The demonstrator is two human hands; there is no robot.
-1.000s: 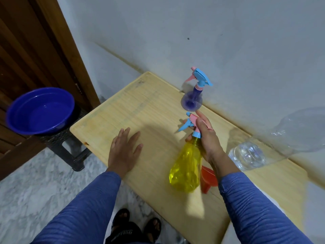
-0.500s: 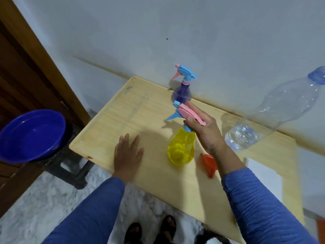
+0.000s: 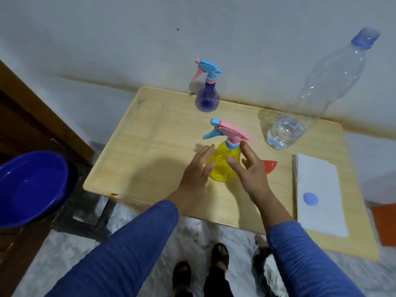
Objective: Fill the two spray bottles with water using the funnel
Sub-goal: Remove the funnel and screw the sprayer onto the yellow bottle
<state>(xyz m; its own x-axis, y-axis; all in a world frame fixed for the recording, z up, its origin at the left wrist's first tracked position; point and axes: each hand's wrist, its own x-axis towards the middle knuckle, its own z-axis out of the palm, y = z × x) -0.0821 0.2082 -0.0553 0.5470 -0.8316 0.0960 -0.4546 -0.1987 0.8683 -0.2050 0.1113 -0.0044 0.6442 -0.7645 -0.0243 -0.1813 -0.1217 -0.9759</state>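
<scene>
Yellow spray bottle (image 3: 222, 166) now set down on bench (image 3: 150, 151) | left hand (image 3: 198, 170) has joined right hand (image 3: 249, 170), both grips wide, flanking it | cap-removal likely next.

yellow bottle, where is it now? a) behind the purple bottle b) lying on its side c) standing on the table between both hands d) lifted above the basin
c: the yellow bottle stands upright on the table, spray head on, with the left hand and right hand at its sides.
</scene>
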